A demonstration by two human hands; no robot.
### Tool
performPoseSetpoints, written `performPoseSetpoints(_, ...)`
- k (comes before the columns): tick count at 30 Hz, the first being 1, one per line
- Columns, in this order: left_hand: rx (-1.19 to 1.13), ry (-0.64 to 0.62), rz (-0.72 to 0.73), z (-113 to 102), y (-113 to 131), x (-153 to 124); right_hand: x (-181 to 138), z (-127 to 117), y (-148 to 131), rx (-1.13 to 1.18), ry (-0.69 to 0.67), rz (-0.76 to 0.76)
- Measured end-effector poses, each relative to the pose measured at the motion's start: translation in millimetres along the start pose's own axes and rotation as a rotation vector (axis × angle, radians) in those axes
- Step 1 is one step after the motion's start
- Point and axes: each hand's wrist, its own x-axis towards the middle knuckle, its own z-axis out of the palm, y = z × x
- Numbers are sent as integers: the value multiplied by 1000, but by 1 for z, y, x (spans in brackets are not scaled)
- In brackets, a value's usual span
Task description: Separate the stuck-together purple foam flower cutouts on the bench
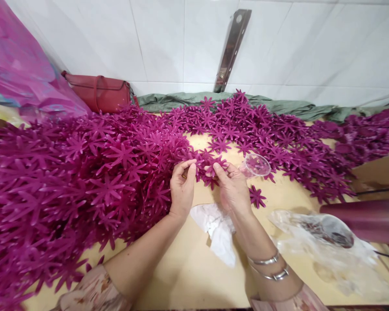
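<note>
In the middle of the head view my right hand (235, 188) pinches a magenta flower-shaped piece (211, 171) between thumb and fingers. My left hand (183, 185) is beside it, thumb and index finger pressed together near the flower's left side. What the left fingertips hold, if anything, is too small to tell. To the left, a deep heap of the same magenta flower pieces (110, 190) reaches close to my left hand. One loose flower piece (257, 197) lies on the table just right of my right wrist.
A clear plastic cup (262, 160) lies behind my right hand. Crumpled white tissue (215, 229) sits below the hands on the yellow table (178, 268). At right are a plastic bag (311, 250) and a dark magenta cylinder (363, 220). A red handbag (97, 93) stands by the wall.
</note>
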Motion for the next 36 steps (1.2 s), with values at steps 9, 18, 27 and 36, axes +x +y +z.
performPoseSetpoints(9, -1, -53, 7, 4, 5, -3, -6, -4, -2, -392, -72, -128)
performPoseSetpoints(18, -49, 72, -75, 2, 2, 1, -4, -1, -4, -268, -17, -203)
performPoseSetpoints(27, -30, 36, -15, 2, -2, 1, -1, -9, -8, -634, 9, -551)
performPoseSetpoints(36, 34, -34, 10, 2, 4, 0, -7, -3, -11, -684, -44, -565)
